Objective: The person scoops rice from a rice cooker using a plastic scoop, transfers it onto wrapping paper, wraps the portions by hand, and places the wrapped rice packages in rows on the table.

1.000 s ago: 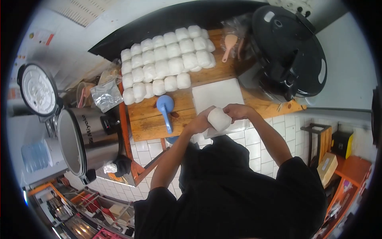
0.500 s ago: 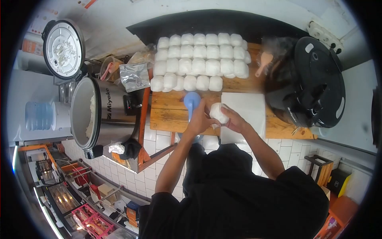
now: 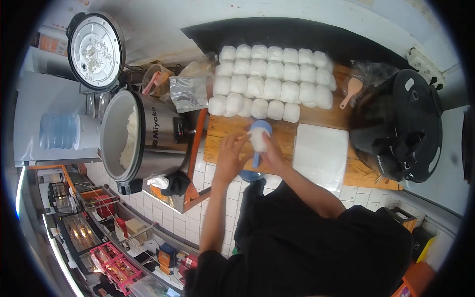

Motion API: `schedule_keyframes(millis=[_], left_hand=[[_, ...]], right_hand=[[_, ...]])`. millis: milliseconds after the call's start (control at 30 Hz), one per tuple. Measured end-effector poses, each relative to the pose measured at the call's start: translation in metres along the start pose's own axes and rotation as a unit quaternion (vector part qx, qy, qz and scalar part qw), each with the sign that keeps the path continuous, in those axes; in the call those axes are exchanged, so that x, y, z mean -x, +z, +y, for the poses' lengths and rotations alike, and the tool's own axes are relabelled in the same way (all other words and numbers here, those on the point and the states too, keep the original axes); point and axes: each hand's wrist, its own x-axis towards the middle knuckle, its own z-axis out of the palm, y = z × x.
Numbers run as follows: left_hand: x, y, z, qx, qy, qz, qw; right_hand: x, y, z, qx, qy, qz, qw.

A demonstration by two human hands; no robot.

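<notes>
A white wrapped bundle of rice is in my right hand, whose fingers close on its right side. My left hand is just left of the bundle, fingers apart; fingertips come near its upper left side, and contact is hard to make out. Behind the bundle, a blue scoop lies on the wooden table, its handle pointing towards me and partly covered. Several rows of similar white bundles stand stacked beyond the hands. To the right is a stack of white wrapping sheets.
On the left stands an open rice cooker with rice inside and its lid raised. A black closed cooker occupies the table's right end. A rice paddle lies near plastic bags. Silver foil packaging is at the left.
The bundle has moved left from beside the sheets to over the blue scoop. My left hand has come away from around it, fingers spreading. The camera view has shifted and turned slightly.
</notes>
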Motion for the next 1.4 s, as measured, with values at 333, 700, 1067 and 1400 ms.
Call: schedule_keyframes(millis=[333,700,1067,1400], left_hand=[[0.222,0.058,-0.069,0.097,-0.257,-0.004,0.962],[0.264,0.003,-0.117,0.129,-0.341,0.026,0.931],[0.237,-0.136,-0.128,0.195,-0.184,0.207,0.941],[0.262,-0.181,-0.193,0.014,-0.172,0.646,0.743]], right_hand=[[-0.148,0.023,0.000,0.322,-0.187,0.242,0.896],[-0.183,0.036,0.037,0.488,-0.293,0.413,0.711],[-0.056,0.060,0.057,0.680,-0.074,0.499,0.531],[0.003,0.074,0.035,0.622,-0.330,0.378,0.602]])
